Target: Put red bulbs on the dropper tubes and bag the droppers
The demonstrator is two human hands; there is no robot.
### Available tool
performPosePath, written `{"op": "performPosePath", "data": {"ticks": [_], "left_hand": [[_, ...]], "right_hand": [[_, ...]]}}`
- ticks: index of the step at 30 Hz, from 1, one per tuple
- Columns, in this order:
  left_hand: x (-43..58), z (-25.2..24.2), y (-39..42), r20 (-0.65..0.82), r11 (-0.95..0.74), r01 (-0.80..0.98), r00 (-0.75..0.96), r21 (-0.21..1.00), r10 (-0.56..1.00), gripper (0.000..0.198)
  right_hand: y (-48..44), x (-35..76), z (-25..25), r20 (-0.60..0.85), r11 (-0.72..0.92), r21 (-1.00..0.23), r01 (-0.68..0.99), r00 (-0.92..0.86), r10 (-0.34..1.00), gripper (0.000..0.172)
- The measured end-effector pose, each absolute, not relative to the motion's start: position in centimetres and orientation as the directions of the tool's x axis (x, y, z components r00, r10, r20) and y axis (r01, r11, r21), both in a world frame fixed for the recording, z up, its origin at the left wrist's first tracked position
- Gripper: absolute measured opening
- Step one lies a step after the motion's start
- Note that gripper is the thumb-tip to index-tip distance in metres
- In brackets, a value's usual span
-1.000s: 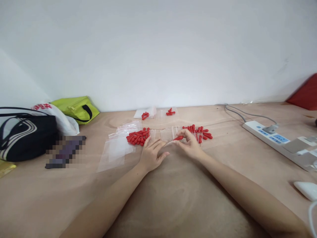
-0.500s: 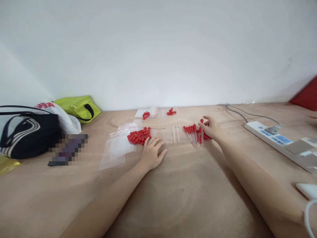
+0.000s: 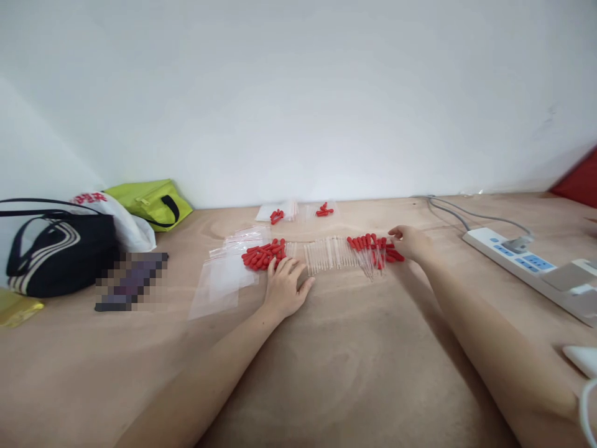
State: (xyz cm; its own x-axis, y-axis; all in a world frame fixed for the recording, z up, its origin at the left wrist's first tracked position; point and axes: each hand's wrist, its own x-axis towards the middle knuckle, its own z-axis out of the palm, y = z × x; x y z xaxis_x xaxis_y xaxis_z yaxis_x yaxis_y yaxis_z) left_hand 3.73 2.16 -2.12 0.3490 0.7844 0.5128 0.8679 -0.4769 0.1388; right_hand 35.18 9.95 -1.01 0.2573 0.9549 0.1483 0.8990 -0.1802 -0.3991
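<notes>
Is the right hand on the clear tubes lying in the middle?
No, the right hand is beside the red-bulbed droppers, to the right of the clear tubes.

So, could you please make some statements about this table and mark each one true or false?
1. Pale thin tubes lie between a left group of red bulbs and a right group of red bulbs. True.
2. The power strip is black. False: the power strip is white, with blue panels.
3. The lime-green bag is left of the power strip. True.
4. The right grip is beside the lime-green bag. False: the right grip is beside the right group of red bulbs.
</notes>
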Motion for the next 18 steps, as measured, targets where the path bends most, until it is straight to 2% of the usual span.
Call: {"op": "performPosePath", "data": {"ticks": [3, 6, 10, 14, 18], "left_hand": [[3.5, -2.3, 2.3, 0.563, -0.407, 0.906, 0.276, 0.119, 0.779, 0.023], [3.2, -2.2, 2.6, 0.590, -0.360, 0.928, 0.240, 0.093, 0.771, 0.022], [3.7, -1.3, 3.2, 0.532, -0.307, 0.950, 0.230, 0.060, 0.815, 0.020], [5.0, -0.3, 4.5, 0.474, -0.172, 0.984, 0.135, 0.035, 0.870, 0.023], [6.0, 0.0, 6.1, 0.424, -0.061, 0.998, 0.052, 0.007, 0.904, 0.025]], "right_hand": [[10.2, 36.5, -0.8, 0.008, -0.175, -0.346, 0.922, 0.189, 0.982, 0.027], [10.2, 36.9, -0.8, -0.047, -0.161, -0.333, 0.929, 0.154, 0.987, 0.025], [10.2, 36.8, -0.9, -0.035, -0.153, -0.319, 0.935, 0.150, 0.988, 0.020], [10.1, 36.7, -1.0, -0.008, -0.138, -0.323, 0.936, 0.143, 0.990, 0.017], [9.8, 36.3, -0.3, 0.008, -0.117, -0.313, 0.943, 0.125, 0.992, 0.020]]}}
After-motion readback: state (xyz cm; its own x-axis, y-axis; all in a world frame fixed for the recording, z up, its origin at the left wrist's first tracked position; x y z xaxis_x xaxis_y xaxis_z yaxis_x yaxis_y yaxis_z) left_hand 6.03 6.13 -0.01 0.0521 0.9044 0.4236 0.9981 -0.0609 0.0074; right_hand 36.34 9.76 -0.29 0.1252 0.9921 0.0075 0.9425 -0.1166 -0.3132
